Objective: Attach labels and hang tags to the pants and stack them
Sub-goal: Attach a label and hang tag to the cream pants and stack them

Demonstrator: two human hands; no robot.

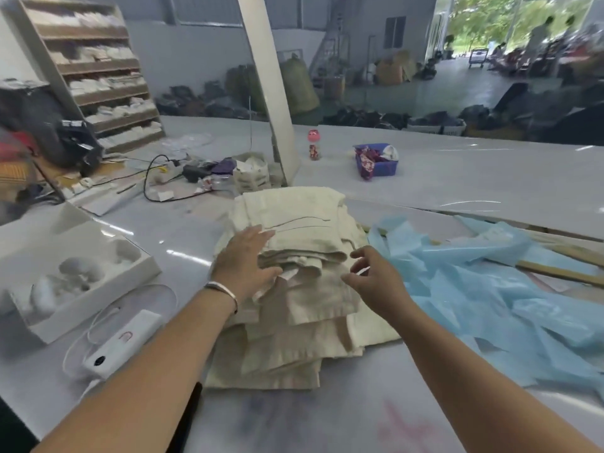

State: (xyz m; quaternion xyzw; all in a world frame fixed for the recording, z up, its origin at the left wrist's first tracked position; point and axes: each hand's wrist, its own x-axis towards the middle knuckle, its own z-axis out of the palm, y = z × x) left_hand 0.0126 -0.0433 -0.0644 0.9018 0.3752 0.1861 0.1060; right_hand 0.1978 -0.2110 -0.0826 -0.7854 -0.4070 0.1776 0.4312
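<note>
A stack of folded cream pants [294,289] lies on the white table [457,178] straight in front of me. My left hand [243,261] lies flat on the left side of the top pair, fingers straight, thumb against a folded edge. My right hand [372,276] hovers at the stack's right edge with its fingers loosely curled, holding nothing that I can make out. A small pale piece, perhaps a tag [289,273], shows between the folds near my left thumb.
Crumpled light-blue plastic sheeting [490,289] covers the table to the right. At left are a white moulded box [65,273] and a white power bank with cable [124,341]. Behind stand a blue basket [379,160], a small bottle [314,146], a white pillar [268,76] and cluttered cables.
</note>
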